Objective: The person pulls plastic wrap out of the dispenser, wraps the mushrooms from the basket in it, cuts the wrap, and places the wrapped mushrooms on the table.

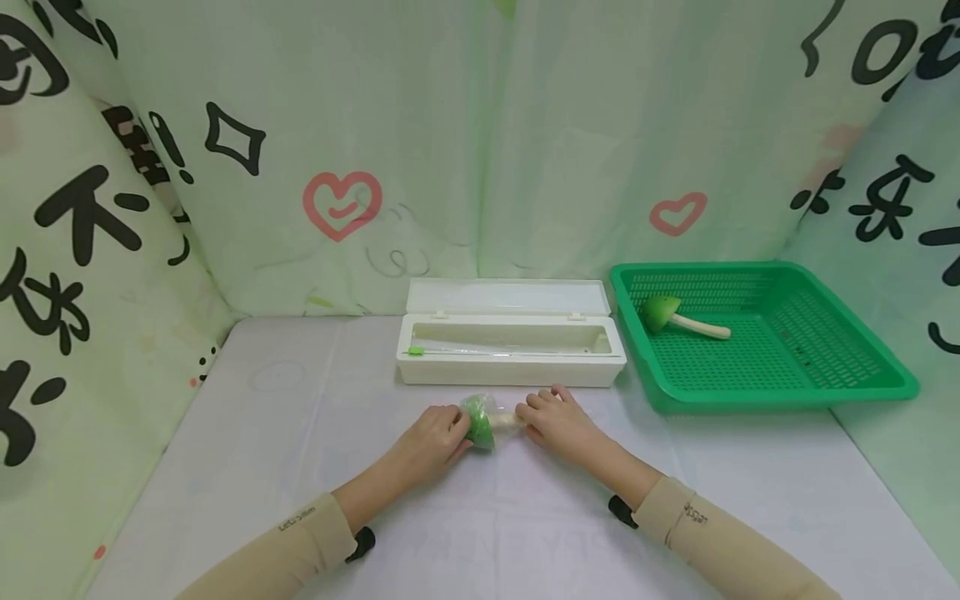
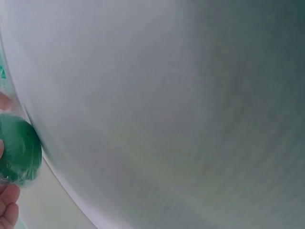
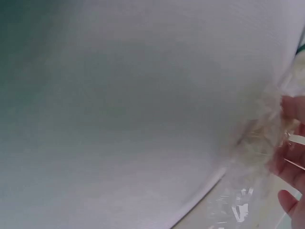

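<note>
A mushroom with a green cap and pale stem lies sideways in clear plastic wrap between the two hands. My left hand grips the cap from the left, its thumb on the near side. In the left wrist view, film stretches over the rounded green cap, with fingertips at its edge. At the stem's end, my right hand pinches the wrap. The right wrist view shows that film crumpled and loose around the fingers, hiding much of the stem.
Just beyond the hands stands a white wrap dispenser box, lid raised, with a green slider on its front edge. A green basket at the back right holds another green-capped mushroom, unwrapped. Printed curtains surround the white-covered table.
</note>
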